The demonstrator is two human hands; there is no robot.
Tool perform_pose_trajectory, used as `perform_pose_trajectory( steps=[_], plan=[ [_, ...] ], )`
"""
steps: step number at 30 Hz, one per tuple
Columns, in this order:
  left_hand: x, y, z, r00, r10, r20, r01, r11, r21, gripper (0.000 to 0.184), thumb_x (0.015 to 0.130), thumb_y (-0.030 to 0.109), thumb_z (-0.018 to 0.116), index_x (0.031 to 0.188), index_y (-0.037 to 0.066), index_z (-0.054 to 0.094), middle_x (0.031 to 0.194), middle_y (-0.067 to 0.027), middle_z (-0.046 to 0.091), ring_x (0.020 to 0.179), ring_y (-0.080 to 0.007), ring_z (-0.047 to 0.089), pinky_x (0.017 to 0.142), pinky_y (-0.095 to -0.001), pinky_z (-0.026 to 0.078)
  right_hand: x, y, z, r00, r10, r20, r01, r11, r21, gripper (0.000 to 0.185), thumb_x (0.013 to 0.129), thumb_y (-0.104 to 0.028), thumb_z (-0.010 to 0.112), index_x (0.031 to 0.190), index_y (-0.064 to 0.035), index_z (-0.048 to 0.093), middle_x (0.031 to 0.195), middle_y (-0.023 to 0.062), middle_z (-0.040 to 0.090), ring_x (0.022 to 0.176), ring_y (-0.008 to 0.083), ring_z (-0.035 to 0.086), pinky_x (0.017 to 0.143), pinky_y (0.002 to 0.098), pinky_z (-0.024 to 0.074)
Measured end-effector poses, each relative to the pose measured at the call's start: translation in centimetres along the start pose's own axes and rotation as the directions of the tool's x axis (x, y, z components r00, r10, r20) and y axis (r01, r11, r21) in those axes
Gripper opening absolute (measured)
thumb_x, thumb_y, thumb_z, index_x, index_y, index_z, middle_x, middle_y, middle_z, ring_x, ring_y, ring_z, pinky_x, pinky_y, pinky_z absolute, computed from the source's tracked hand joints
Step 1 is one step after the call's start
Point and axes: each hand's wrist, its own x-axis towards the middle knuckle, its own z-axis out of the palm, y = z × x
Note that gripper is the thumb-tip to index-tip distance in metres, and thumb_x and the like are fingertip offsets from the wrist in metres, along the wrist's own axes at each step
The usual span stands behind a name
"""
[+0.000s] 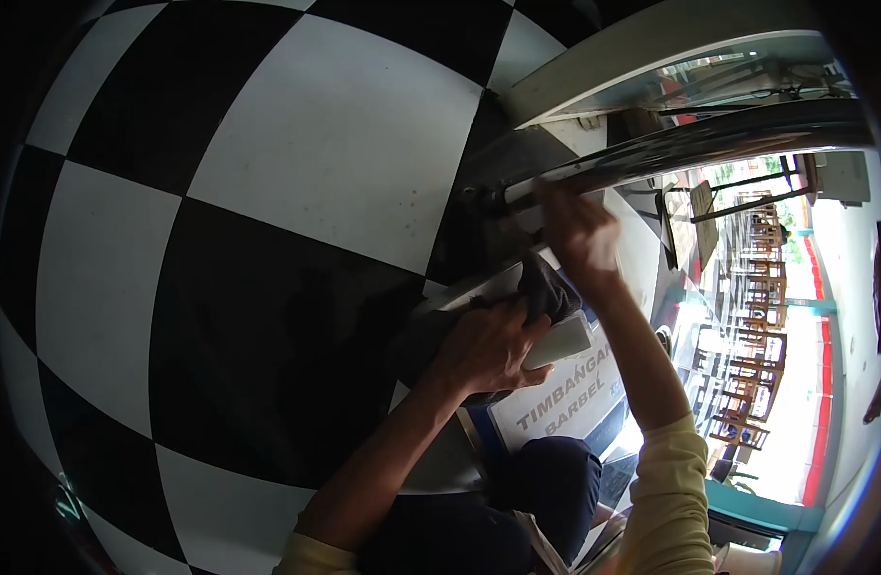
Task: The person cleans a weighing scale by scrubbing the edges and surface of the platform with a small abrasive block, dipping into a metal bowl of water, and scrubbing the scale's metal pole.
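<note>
My left hand (493, 350) has its fingers curled over a dark cloth (552, 290), which lies bunched against a pale, rounded metal part (562, 343). Just below that part is a white panel lettered "TIMBANGAN BARBEL" (560, 407), with a blue edge. My right hand (582, 240) is smeared by motion and sits by the lower end of a long, shiny dark pole (689, 149). Whether its fingers grip the pole or hold anything cannot be made out. Both forearms come out of yellow sleeves (665, 484).
Black and white floor tiles (335, 134) spread across the left side. A pale-framed glass case (651, 72) stands at the upper right. Farther off at the right are several wooden chairs (752, 374) and a bright opening. My dark-trousered knee (555, 474) is close below the panel.
</note>
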Motion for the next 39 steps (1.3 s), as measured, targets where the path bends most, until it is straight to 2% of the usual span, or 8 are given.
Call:
perform_pose_trajectory(
  steps=[2, 10, 22, 25, 28, 31, 34, 39],
  plan=[
    [0.0, 0.2, 0.0, 1.000, -0.009, 0.011, 0.009, 1.000, -0.007, 0.050, 0.072, 0.055, 0.072, 0.090, 0.010, 0.058, 0.079, -0.0123, 0.057, 0.065, -0.0275, 0.064, 0.056, -0.0383, 0.055, 0.9, 0.1, -1.4, 0.993, 0.052, -0.109, -0.052, 0.999, 0.003, 0.033, 0.073, -0.012, 0.068, 0.104, -0.0041, 0.063, 0.077, 0.0050, 0.065, 0.065, 0.0182, 0.065, 0.056, 0.0315, 0.0506],
    [0.0, 0.3, -0.3, 1.000, -0.012, 0.025, 0.012, 1.000, 0.009, 0.051, 0.071, 0.055, 0.072, 0.091, 0.010, 0.059, 0.079, -0.0130, 0.057, 0.063, -0.0280, 0.064, 0.056, -0.0380, 0.054, 0.3, -1.5, 2.2, 0.947, 0.121, 0.298, -0.096, 0.991, -0.098, 0.029, 0.080, -0.015, 0.061, 0.107, -0.0056, 0.060, 0.072, 0.0076, 0.067, 0.063, 0.0210, 0.069, 0.051, 0.0321, 0.0542],
    [0.1, 0.2, -0.4, 0.999, -0.022, 0.041, 0.021, 1.000, 0.013, 0.050, 0.071, 0.054, 0.073, 0.086, 0.009, 0.059, 0.077, -0.0124, 0.056, 0.061, -0.0271, 0.064, 0.055, -0.0385, 0.054, -0.4, -1.4, 2.4, 0.947, 0.077, 0.311, -0.050, 0.995, -0.092, 0.034, 0.081, -0.012, 0.059, 0.114, -0.0057, 0.060, 0.071, 0.0077, 0.067, 0.060, 0.0194, 0.068, 0.049, 0.0305, 0.0537],
    [0.2, 0.3, -0.4, 0.999, -0.023, 0.028, 0.023, 1.000, 0.019, 0.050, 0.071, 0.054, 0.074, 0.085, 0.009, 0.058, 0.075, -0.0118, 0.056, 0.060, -0.0270, 0.064, 0.054, -0.0382, 0.054, -0.7, -1.1, 3.4, 0.978, 0.027, 0.207, -0.019, 0.999, -0.040, 0.035, 0.081, -0.012, 0.059, 0.114, -0.0035, 0.060, 0.072, 0.0089, 0.067, 0.060, 0.0199, 0.068, 0.049, 0.0299, 0.0538],
    [-0.1, 0.2, -0.2, 1.000, -0.011, 0.010, 0.011, 1.000, 0.019, 0.049, 0.071, 0.053, 0.074, 0.085, 0.009, 0.058, 0.074, -0.0117, 0.056, 0.059, -0.0269, 0.064, 0.053, -0.0378, 0.054, -0.2, -2.1, 3.6, 0.946, 0.150, 0.287, -0.132, 0.988, -0.081, 0.034, 0.081, -0.012, 0.059, 0.113, -0.0030, 0.060, 0.073, 0.0101, 0.067, 0.060, 0.0212, 0.068, 0.048, 0.0306, 0.0532],
    [0.1, 0.4, -0.5, 1.000, -0.012, 0.019, 0.011, 1.000, 0.020, 0.049, 0.071, 0.053, 0.074, 0.085, 0.009, 0.058, 0.073, -0.0119, 0.056, 0.060, -0.0272, 0.064, 0.053, -0.0381, 0.054, -0.7, -1.3, 3.0, 0.943, 0.094, 0.319, -0.086, 0.995, -0.040, 0.031, 0.080, -0.012, 0.060, 0.110, -0.0044, 0.062, 0.079, 0.0100, 0.068, 0.066, 0.0207, 0.069, 0.053, 0.0309, 0.0541],
    [0.1, 0.3, -0.6, 0.999, -0.026, 0.035, 0.026, 0.999, 0.027, 0.048, 0.071, 0.053, 0.074, 0.086, 0.009, 0.058, 0.073, -0.0124, 0.056, 0.060, -0.0280, 0.064, 0.053, -0.0388, 0.054, -2.5, 1.1, 3.2, 0.984, -0.170, 0.047, 0.166, 0.983, 0.084, 0.033, 0.078, -0.008, 0.061, 0.110, -0.0082, 0.065, 0.080, 0.0055, 0.066, 0.071, 0.0208, 0.066, 0.059, 0.0333, 0.0523],
    [0.3, 0.4, -0.3, 0.997, -0.043, 0.056, 0.042, 0.999, 0.015, 0.047, 0.072, 0.052, 0.073, 0.086, 0.009, 0.058, 0.073, -0.0136, 0.057, 0.062, -0.0289, 0.065, 0.053, -0.0392, 0.054, -3.8, 4.5, 1.8, 0.974, -0.223, 0.044, 0.218, 0.971, 0.096, 0.037, 0.074, -0.007, 0.065, 0.111, -0.0077, 0.065, 0.074, 0.0030, 0.061, 0.063, 0.0184, 0.059, 0.056, 0.0321, 0.0477]
  ],
)
